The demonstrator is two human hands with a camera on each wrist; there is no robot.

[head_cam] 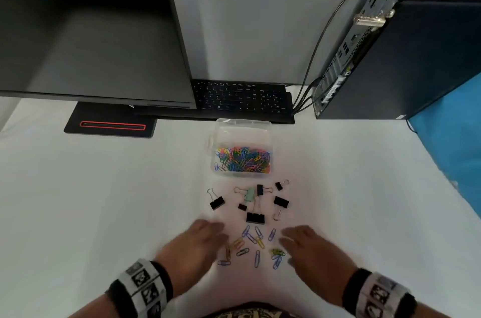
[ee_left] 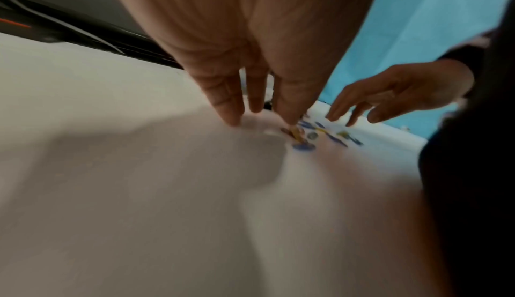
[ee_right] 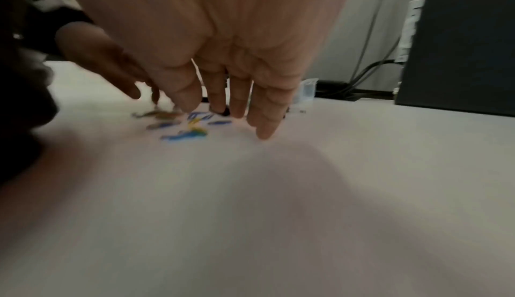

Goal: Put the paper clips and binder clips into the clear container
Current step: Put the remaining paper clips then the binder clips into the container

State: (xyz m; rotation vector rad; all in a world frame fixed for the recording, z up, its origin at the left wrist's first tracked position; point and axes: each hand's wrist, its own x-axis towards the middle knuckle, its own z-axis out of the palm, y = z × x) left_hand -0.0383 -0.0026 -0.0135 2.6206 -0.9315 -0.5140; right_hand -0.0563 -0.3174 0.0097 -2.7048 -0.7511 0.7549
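Loose paper clips [head_cam: 256,246], blue, yellow and a few darker ones, are lying scattered low in the centre of the head view, right between your two hands. Just above them the binder clips [head_cam: 253,201], mostly black with one pale green, are sitting spread on the white table [head_cam: 104,200]. Higher still, at mid-frame, the clear container [head_cam: 242,147] is standing open, a heap of coloured clips filling its near half.

Your left hand [head_cam: 197,242] is reaching in from the lower left, fingers straight and together, holding nothing. Your right hand [head_cam: 309,246] is mirroring it from the lower right, fingers extended, also empty.

The left wrist view is showing what the head view is blurring: your left fingertips [ee_left: 232,119] are touching the table at the edge of the clips, and one tip is lying over a yellowish clip. The right wrist view is showing your right fingertips [ee_right: 264,133] meeting the table just beside the blue clips.

Behind, a monitor [head_cam: 91,31], keyboard [head_cam: 242,96] and computer tower [head_cam: 416,57] are filling the upper frame.
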